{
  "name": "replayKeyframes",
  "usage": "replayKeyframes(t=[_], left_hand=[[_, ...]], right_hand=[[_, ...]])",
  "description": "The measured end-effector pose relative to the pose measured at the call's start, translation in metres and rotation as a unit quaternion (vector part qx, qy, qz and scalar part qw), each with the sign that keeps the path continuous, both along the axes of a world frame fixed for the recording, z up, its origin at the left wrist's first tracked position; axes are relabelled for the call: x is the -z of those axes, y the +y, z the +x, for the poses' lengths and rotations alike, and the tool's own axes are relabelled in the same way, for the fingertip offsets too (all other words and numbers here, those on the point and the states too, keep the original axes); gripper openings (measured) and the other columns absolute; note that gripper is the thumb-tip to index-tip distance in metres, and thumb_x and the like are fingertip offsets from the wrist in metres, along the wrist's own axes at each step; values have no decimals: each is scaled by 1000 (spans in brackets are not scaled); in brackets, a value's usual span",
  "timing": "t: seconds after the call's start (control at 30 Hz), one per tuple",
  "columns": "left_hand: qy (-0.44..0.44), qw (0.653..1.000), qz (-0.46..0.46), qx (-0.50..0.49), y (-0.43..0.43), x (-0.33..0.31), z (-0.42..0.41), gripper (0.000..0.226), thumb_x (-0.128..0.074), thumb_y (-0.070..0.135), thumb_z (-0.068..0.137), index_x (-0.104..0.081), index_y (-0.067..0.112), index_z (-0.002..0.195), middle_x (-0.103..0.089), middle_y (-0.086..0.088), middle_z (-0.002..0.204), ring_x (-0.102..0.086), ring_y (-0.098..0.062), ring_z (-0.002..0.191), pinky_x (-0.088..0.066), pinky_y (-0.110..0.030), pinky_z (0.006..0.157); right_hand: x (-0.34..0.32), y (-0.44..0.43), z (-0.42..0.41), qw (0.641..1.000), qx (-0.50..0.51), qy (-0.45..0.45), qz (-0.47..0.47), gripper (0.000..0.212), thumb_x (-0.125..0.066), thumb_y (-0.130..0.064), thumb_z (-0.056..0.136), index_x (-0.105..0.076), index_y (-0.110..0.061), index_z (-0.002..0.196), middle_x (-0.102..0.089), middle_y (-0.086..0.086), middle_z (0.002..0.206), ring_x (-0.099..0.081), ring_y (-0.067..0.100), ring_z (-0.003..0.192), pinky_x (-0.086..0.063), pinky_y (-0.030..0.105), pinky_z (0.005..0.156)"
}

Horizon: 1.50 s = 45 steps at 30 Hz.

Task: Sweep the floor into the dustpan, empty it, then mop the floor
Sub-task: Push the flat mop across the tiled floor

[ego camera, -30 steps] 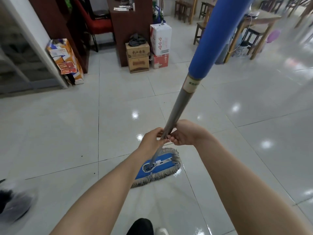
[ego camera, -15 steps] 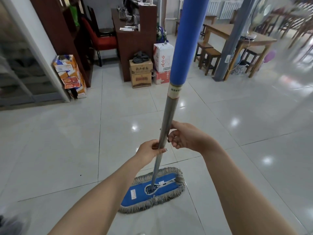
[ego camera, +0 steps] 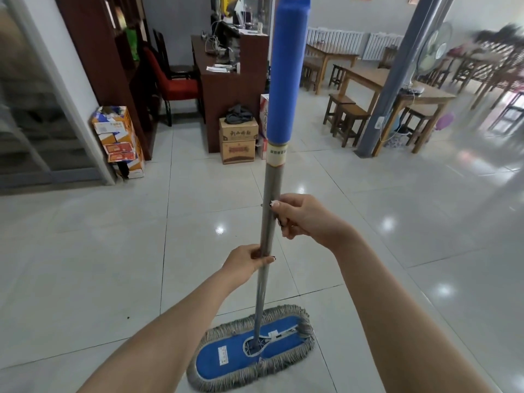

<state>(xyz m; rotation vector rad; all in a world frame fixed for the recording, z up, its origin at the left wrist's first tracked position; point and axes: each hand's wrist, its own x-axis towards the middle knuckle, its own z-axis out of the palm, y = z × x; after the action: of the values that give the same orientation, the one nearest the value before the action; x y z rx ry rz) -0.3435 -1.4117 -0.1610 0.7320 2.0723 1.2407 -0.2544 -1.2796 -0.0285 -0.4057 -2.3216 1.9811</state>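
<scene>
Head view runs down the mop (ego camera: 257,321): its blue pad (ego camera: 226,361), fringed in grey yarn, lies flat on the tiled floor (ego camera: 85,265) nearest the person. Up the grey pole (ego camera: 272,188), the left hand (ego camera: 243,263) wraps it, thumb across the front. The right hand (ego camera: 302,219) grips just above, fingers curled round. I'd judge it light and stiff, the soft pad gliding easily on glossy tile. Bare metal may slip, and the foam sleeve (ego camera: 286,66) higher up looks surer. Boxes (ego camera: 238,140) and tables (ego camera: 365,78) stand beyond.

blue mop head (ego camera: 249,353) with grey fringe, grey handle (ego camera: 269,211), red chair (ego camera: 178,86)
</scene>
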Motion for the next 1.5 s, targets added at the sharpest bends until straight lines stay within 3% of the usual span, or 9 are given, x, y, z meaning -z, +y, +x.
replayKeyframes(t=[0.23, 0.43, 0.57, 0.7, 0.8, 1.0, 1.13, 1.33, 1.5], left_hand=[[-54, 995, 83, 8, -4, -17, -9, 18, -68, 33, 84, -68, 17, 94, -67, -5, 92, -59, -22, 93, -45, -33, 93], [-75, 991, 107, 19, 2, -27, -15, 35, -67, 35, 84, -66, 8, 106, -63, -9, 108, -56, -26, 110, -36, -43, 106], [-82, 990, 117, 6, 12, -32, -19, 45, -63, 48, 83, -65, 10, 107, -63, -5, 105, -53, -17, 102, -38, -33, 100], [-71, 991, 112, -27, 25, -32, -19, 30, -50, 33, 94, -65, 12, 110, -68, 0, 111, -56, -8, 110, -38, 2, 81], [-68, 991, 104, -50, 43, -33, -15, 42, -45, 51, 92, -60, 18, 114, -66, 3, 104, -55, -9, 106, -39, -7, 80], [-71, 986, 100, -115, 77, -43, -9, 113, -22, 104, 29, -45, 26, 108, -56, 9, 95, -53, -12, 110, -35, -29, 97], [-59, 985, 93, -131, 74, -47, -19, 97, -28, 102, 31, -46, 28, 91, -59, 7, 94, -56, -2, 96, -35, -15, 80], [-69, 982, 70, -160, 62, -38, -39, 37, -31, 57, 91, -48, 25, 85, -63, 7, 101, -53, -3, 103, -33, -20, 85], [-63, 977, 96, -181, 45, -41, -64, 39, -29, 49, 98, -47, 19, 78, -60, 6, 83, -55, 6, 80, -36, -8, 72]], right_hand=[[-1, -4, -22, 997, 19, 44, 60, 23, -71, -28, 82, -72, -9, 94, -64, 6, 83, -60, 7, 74, -54, 19, 67], [1, 0, -35, 995, -58, 74, -24, 27, -64, -37, 84, -69, -17, 101, -72, 7, 105, -66, 19, 104, -48, 37, 100], [4, 4, -51, 985, -112, 100, -85, 77, -69, -71, 60, -65, -7, 103, -71, 10, 102, -67, 26, 100, -51, 33, 94], [8, 24, -69, 977, -173, 89, -82, 78, -60, -77, 62, -65, -10, 102, -71, 9, 108, -66, 25, 104, -51, 34, 92], [15, 41, -78, 970, -208, 89, -84, 72, -51, -78, 70, -66, -16, 102, -71, 5, 111, -64, 23, 109, -51, 35, 94], [19, 60, -100, 974, -180, 115, -78, 45, -34, -45, 92, -62, -10, 86, -75, 1, 87, -69, 13, 75, -54, 23, 73], [18, 57, -113, 972, -183, 105, -102, 42, -36, -44, 89, -57, -11, 73, -65, -4, 61, -59, 10, 59, -50, 23, 66], [8, 40, -135, 970, -207, 90, -94, 75, -48, -88, 57, -50, -14, 65, -51, -8, 54, -48, 10, 52, -47, 17, 59], [-1, 16, -161, 972, -202, 87, -81, 61, -31, -68, 84, -47, -12, 65, -49, -10, 51, -47, 8, 49, -46, 17, 58]])
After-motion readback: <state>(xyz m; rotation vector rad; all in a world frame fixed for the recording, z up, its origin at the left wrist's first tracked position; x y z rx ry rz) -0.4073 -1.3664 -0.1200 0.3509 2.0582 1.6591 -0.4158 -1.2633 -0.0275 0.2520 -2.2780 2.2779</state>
